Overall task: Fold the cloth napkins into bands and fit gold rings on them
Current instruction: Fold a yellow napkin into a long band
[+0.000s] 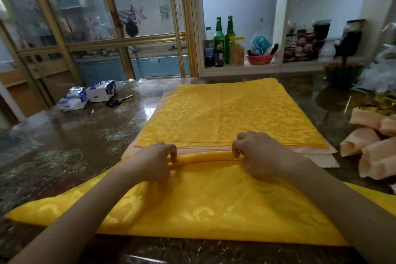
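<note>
Two bare forearms reach in from the near edge, both hands knuckles-up on a yellow napkin (214, 206) spread over the near part of a glossy, flower-printed table (64, 146). The left hand (158, 163) and right hand (255, 156) each curl their fingers over the napkin's far edge, pinching a narrow rolled fold (205, 156) that runs between them. The napkin's near edge lies close to the table's front edge, and its left corner trails out past the left forearm.

Just beyond the fold a strip of peach cloth (310, 150) shows from under a flat stack of yellow napkins (225, 113), whose near edge sits just beside the fingertips. To the right, apart from the right hand, lie several loosely folded peach napkins (375, 150). Behind them glitters a gold heap (377, 103), too blurred to identify, though it may be the rings.

A wide stretch of patterned tabletop shows to the left of the left hand. Farther back on that side sit scissors (120, 100) and two tissue packs (101, 90). On a shelf behind the table stand two green bottles (219, 36) and a red bowl (259, 59).
</note>
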Action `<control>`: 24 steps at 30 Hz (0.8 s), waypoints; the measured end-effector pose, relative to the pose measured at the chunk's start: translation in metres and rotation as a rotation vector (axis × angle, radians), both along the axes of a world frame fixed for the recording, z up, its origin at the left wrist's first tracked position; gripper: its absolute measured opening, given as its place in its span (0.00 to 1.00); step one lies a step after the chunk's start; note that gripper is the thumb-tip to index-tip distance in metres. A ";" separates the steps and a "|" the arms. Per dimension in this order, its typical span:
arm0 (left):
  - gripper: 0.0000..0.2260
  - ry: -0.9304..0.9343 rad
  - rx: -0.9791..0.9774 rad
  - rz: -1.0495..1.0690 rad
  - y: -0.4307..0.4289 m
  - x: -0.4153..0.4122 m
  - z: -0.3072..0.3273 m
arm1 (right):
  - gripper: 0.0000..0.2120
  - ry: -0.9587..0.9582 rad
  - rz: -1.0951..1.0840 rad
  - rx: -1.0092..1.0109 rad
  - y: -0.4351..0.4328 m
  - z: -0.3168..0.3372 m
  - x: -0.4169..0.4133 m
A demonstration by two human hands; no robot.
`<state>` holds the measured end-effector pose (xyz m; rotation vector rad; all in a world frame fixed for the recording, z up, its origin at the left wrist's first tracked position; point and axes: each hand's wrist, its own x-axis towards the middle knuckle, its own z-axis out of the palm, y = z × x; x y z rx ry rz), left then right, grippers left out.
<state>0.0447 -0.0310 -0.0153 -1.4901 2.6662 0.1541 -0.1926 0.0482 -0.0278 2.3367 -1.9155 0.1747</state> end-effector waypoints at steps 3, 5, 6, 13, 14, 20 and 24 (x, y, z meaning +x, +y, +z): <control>0.07 0.070 -0.072 -0.008 -0.004 -0.008 0.003 | 0.11 -0.080 -0.019 -0.024 0.004 0.001 0.002; 0.07 0.217 -0.178 -0.063 -0.007 -0.013 -0.008 | 0.12 -0.152 -0.065 -0.052 0.005 -0.002 0.003; 0.06 0.318 -0.169 -0.081 -0.008 -0.016 -0.014 | 0.12 -0.184 -0.089 -0.063 0.004 -0.004 0.003; 0.06 0.592 0.084 -0.130 -0.010 -0.012 -0.021 | 0.14 -0.193 -0.141 -0.035 -0.002 -0.007 -0.002; 0.08 0.573 0.100 -0.139 -0.009 -0.010 -0.020 | 0.14 -0.164 -0.136 -0.049 -0.002 -0.006 -0.002; 0.06 0.537 0.026 -0.120 0.001 -0.014 -0.017 | 0.08 -0.195 -0.089 -0.055 0.005 -0.001 0.003; 0.07 0.422 -0.143 -0.171 0.015 -0.015 -0.015 | 0.10 -0.142 -0.005 -0.011 0.013 0.003 0.012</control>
